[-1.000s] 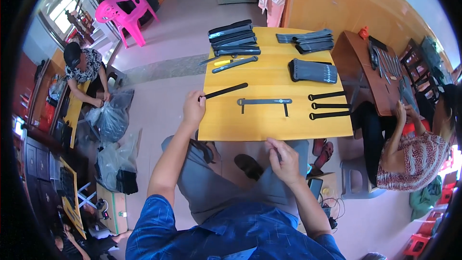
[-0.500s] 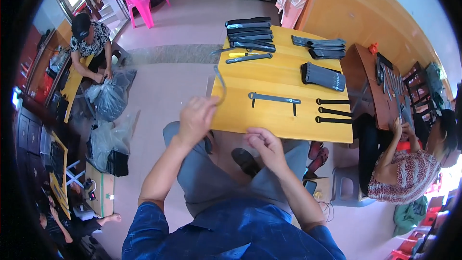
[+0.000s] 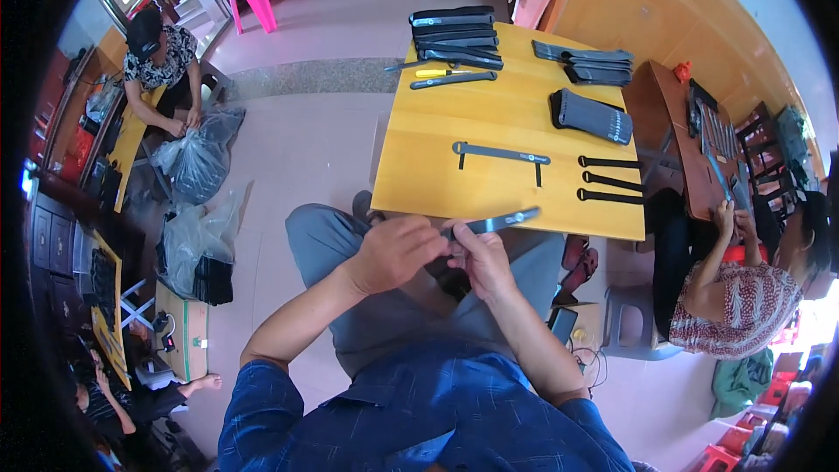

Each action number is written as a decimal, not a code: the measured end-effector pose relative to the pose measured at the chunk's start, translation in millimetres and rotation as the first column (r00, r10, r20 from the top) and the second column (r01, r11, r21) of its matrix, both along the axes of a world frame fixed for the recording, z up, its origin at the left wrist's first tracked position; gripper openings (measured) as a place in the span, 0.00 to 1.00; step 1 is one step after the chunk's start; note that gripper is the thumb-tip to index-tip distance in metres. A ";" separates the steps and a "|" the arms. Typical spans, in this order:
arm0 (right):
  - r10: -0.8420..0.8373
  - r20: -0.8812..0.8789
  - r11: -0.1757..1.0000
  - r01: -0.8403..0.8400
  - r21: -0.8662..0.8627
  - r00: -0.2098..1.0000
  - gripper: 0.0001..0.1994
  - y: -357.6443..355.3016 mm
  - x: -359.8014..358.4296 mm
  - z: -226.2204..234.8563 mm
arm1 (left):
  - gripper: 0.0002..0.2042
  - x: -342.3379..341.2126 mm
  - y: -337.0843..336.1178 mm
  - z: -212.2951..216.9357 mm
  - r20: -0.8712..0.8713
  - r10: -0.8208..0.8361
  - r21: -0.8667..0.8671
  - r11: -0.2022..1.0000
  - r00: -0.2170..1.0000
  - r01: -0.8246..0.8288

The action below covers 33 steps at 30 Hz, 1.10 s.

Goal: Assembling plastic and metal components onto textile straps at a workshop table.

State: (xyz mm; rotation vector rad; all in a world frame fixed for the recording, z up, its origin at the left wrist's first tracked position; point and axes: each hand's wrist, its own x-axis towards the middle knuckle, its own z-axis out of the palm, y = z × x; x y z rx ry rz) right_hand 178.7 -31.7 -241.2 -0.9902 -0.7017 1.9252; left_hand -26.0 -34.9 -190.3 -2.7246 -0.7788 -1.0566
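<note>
A grey strap [image 3: 502,221] is held in front of me, over the near edge of the yellow table [image 3: 419,183]. My right hand [image 3: 482,264] pinches it between thumb and fingers, and its free end points right. Close beside, my left hand [image 3: 393,253] is closed at the strap's other end, which the fingers partly hide. Beyond my hands, a second grey strap [image 3: 502,154] lies crosswise on the table, with two short black pieces [image 3: 538,175] sticking out beneath it. Several black straps with end loops [image 3: 609,180] lie in a column to its right.
Stacked dark straps [image 3: 454,35], a yellow-handled screwdriver [image 3: 437,72] and grey strap bundles [image 3: 591,117] occupy the table's far and right parts. A co-worker [image 3: 734,297] sits at right by a brown table [image 3: 677,135]; another [image 3: 163,70] handles a plastic bag [image 3: 197,166] at left.
My left hand has come down and right, bringing the strap to my right hand, which now grips it. The strap has swung from upright to pointing right. The view has shifted slightly.
</note>
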 end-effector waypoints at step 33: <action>-0.372 0.483 0.890 0.157 0.428 0.793 0.07 121.4 117.3 -9.2 | 0.05 27.6 128.8 -55.2 0.328 0.713 -0.944 0.221 0.619 0.245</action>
